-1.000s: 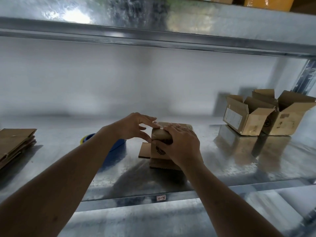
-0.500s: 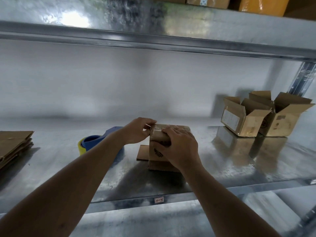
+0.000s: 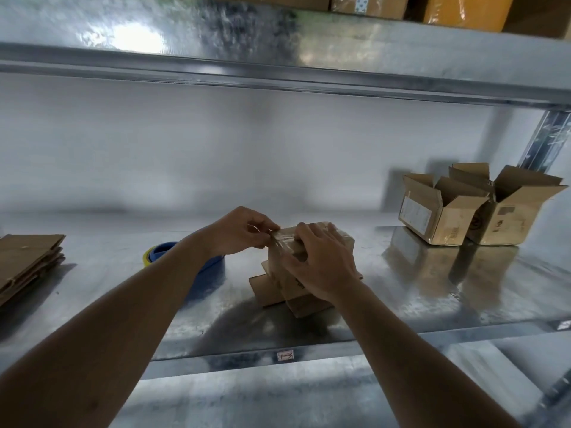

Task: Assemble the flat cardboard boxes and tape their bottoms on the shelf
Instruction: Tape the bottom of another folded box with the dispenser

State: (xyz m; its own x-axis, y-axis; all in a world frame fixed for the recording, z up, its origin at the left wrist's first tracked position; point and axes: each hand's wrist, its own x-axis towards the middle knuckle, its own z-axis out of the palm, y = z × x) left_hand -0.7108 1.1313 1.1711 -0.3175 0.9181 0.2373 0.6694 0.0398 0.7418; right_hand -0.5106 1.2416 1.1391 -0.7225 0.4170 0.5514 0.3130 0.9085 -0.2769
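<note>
Metal shelf was seen spanning the whole view, with every task item carried on it. At far left a stack of flat cardboard boxes was lying unassembled. At far right two finished boxes were stood side by side, touching, flaps open upward.

Box in work was placed near the shelf's front edge, about centre, upside down, with its lower flaps splayed on the metal. Its taped bottom faced up, directly under both hands. Long axis of the bottom seam was judged to run left-right, slightly skewed away toward the right.

Tape dispenser, blue with a yellow rim, was sitting just left of the box, partly hidden behind the left forearm.

Right hand was laid over the box's near top edge, fingers spread and fairly straight, pressing down; no curl round the box was seen. Left hand was held at the box's upper-left corner, fingertips drawn together in a pinch on the tape end; image there was blurred, so the exact hold was not confirmed.

Key relation: loose tape end lay at the box's left end, on the left hand's side. That hand was judged better placed to smooth it down the left wall, while the box was steadied by the right.
</note>
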